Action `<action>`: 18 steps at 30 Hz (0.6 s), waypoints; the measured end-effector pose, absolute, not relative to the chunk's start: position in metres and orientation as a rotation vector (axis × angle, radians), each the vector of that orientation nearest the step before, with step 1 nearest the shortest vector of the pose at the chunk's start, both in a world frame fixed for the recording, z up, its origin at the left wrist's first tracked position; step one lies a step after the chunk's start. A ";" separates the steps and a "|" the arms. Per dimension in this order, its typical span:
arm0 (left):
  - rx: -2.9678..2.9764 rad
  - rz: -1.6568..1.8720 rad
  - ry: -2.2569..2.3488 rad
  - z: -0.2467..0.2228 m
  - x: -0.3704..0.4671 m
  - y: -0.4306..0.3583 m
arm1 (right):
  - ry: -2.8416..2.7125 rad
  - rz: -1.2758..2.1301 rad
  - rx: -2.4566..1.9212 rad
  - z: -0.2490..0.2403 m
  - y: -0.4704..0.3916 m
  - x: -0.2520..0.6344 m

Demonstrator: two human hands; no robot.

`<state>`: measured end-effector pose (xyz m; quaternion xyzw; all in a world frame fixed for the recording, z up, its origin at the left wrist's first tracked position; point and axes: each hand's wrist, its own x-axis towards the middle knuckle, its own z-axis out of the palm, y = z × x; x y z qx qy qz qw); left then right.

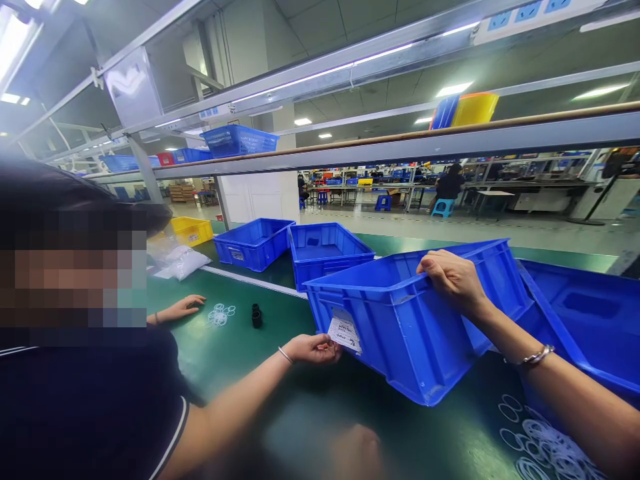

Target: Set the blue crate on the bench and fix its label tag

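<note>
My right hand, with a bracelet at its wrist, is closed over the rim of a blue plastic bin. The bin is tilted above the green work surface. A paper label sits on the bin's end wall, and a co-worker's hand pinches its edge. My left hand is a blur at the bottom middle, below the bin; its fingers cannot be made out. White rings lie in a pile under my right forearm.
A co-worker leans in at left, other hand near white rings and a black part. Blue bins stand behind; another bin is at right. A shelf rail crosses above.
</note>
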<state>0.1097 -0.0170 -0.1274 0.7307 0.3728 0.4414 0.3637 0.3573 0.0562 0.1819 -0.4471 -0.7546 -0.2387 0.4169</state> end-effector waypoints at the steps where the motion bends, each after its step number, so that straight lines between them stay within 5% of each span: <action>1: 1.869 1.132 0.951 -0.126 0.109 -0.017 | -1.892 -0.601 -1.122 0.182 0.056 0.357; 18: 1.790 1.047 0.987 -0.115 0.109 -0.019 | -1.911 -0.661 -1.079 0.182 0.054 0.358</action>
